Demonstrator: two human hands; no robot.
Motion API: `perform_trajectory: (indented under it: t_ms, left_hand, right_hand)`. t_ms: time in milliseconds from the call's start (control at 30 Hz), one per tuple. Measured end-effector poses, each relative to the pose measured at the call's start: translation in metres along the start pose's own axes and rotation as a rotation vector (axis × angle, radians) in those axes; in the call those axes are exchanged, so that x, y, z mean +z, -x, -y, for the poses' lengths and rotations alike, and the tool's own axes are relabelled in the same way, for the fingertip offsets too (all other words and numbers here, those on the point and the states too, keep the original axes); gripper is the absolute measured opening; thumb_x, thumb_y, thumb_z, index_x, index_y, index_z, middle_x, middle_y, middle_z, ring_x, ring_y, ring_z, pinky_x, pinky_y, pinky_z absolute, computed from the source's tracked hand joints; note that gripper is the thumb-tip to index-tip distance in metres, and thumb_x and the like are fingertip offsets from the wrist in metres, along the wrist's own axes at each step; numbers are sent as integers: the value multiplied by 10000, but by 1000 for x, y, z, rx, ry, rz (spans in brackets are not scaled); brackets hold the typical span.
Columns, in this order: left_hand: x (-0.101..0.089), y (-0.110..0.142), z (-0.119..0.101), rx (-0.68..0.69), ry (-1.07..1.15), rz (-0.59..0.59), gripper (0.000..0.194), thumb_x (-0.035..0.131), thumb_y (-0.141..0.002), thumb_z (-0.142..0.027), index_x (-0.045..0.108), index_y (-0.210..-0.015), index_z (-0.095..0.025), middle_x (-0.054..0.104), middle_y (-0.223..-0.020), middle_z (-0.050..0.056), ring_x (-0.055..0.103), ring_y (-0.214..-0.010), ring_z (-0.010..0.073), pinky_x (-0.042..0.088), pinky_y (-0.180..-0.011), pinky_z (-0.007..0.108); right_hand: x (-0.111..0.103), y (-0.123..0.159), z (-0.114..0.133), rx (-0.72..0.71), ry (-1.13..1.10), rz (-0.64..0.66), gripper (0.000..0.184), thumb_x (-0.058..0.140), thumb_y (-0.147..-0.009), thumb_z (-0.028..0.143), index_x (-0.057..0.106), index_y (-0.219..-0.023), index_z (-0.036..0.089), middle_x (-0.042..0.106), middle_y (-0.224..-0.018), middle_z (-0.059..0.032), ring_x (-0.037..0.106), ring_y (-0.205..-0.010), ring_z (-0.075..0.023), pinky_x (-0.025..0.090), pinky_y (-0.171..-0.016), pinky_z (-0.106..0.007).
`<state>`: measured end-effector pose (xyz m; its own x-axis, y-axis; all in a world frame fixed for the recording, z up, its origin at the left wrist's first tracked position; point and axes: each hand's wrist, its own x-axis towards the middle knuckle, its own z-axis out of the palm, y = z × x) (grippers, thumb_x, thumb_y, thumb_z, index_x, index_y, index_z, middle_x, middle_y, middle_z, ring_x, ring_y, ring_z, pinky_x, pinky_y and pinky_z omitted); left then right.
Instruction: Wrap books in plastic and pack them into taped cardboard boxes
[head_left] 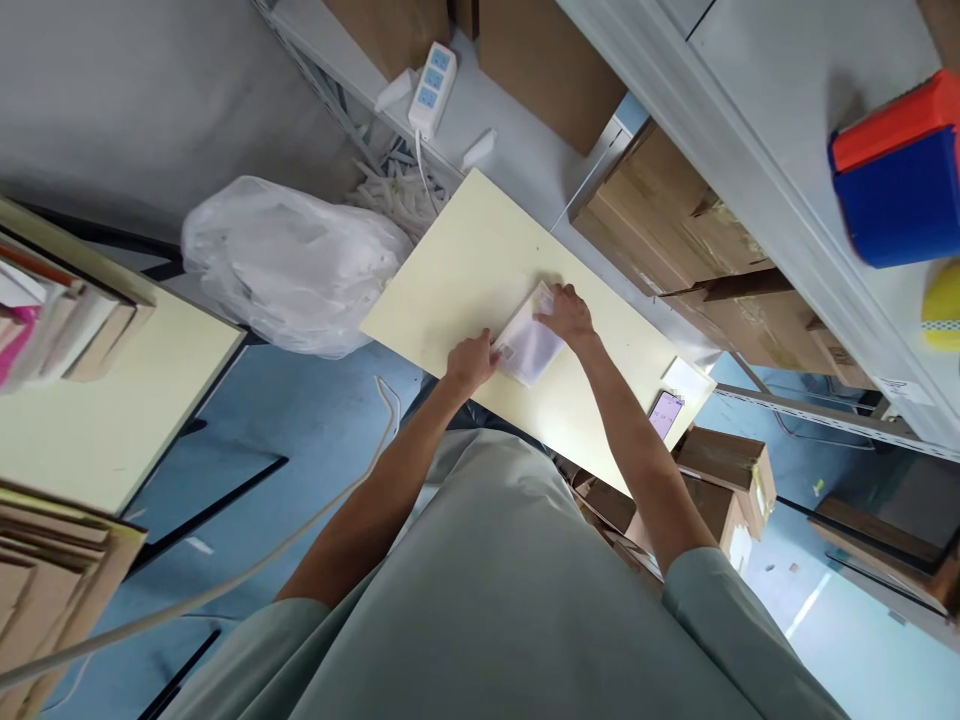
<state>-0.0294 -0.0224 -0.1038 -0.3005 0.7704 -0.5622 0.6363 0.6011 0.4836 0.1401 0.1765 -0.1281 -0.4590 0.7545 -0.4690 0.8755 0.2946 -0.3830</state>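
Observation:
A flat, whitish see-through plastic packet [529, 338] lies tilted on the pale yellow tabletop [457, 260], between both hands. My left hand [472, 362] pinches its left edge near a lower corner, thumb and fingers closed. On the opposite side, my right hand [568, 316] has its fingers curled over the upper right edge, thumb reaching onto the face. Both hands keep contact with the packet. What is inside it cannot be made out clearly.
A phone [665, 413] lies at the table's right end beside a white block [688, 380]. A power strip [433, 90] sits on the ledge behind. Left of the table is a white plastic bag [292, 265]; cardboard boxes [724, 465] stand at right. A cable [277, 550] crosses at left.

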Motion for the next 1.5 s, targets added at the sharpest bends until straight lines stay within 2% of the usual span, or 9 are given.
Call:
perform_trajectory:
  t_ms: [133,267,400,600,833,1067,1200,1333,1500]
  left_hand:
    - [-15,-20,-8,36,-38,-56,292,802,-953,-424,752,-1136,-202,780,-1028,175,760,-1095,412,582,-1016,514]
    - [-22,-44,-15,307,-3,-132,410,584,-969,-121,713,-1353,-182,698,-1382,205,673,-1303,370,545,-1137,498]
    - [-15,-58,-18,533,-30,-68,582,455,-895,10,703,-1386,-179,619,-1535,173,567,-1471,309,482,-1257,452]
    - [-1,-51,-15,565,-73,-84,630,458,-904,-6,679,-1465,-190,610,-1563,137,524,-1525,278,446,-1315,432]
    - [32,-20,-39,545,-128,-151,541,554,-919,-41,737,-1409,-182,636,-1490,166,576,-1446,326,555,-1210,443]
    - [65,-4,-59,518,-24,-152,525,610,-899,-27,745,-1374,-206,650,-1462,164,601,-1413,342,578,-1179,463]
    - [45,-2,-55,516,147,-162,409,638,-938,-56,775,-1280,-234,702,-1382,136,675,-1349,315,586,-1168,477]
    - [6,14,-55,529,355,-205,247,609,-1068,-255,771,-1252,-226,788,-1228,92,773,-1087,213,657,-915,337]
    - [-22,29,-51,477,421,-215,281,648,-1066,-400,770,-1239,-215,831,-1174,80,793,-977,187,644,-816,276]
  right_hand:
    - [7,38,0,2,-74,-163,616,783,-977,411,577,-1511,182,565,-1528,-235,688,-1330,-391,593,-1148,-553]
    - [27,99,-14,97,-322,-355,608,567,-1092,497,467,-1620,213,546,-1562,-249,773,-1198,-321,686,-948,-448]
    - [61,151,-23,214,-643,-303,634,575,-1056,594,489,-1546,202,701,-1394,-230,809,-1081,-298,691,-897,-452]
    - [97,179,-15,330,-1172,-294,711,733,-906,731,591,-1412,252,729,-1371,-167,787,-1121,-283,666,-1010,-477]
    - [72,202,-43,454,-1344,-342,655,804,-856,686,685,-1313,233,764,-1259,-140,750,-1150,-293,629,-1032,-502]
    - [28,223,-48,373,-1112,-411,475,764,-887,608,732,-1155,217,801,-1095,-88,733,-943,-223,613,-832,-377]
    - [16,217,-19,269,-1068,-410,379,755,-906,542,696,-1108,227,788,-996,-56,733,-879,-207,616,-811,-361]
    - [16,203,14,180,-1045,-353,336,754,-925,527,672,-1088,245,775,-985,-32,742,-860,-191,612,-798,-334]
    - [29,181,47,100,-1006,-218,312,742,-965,512,694,-1127,250,798,-1051,-36,756,-856,-181,609,-772,-309]
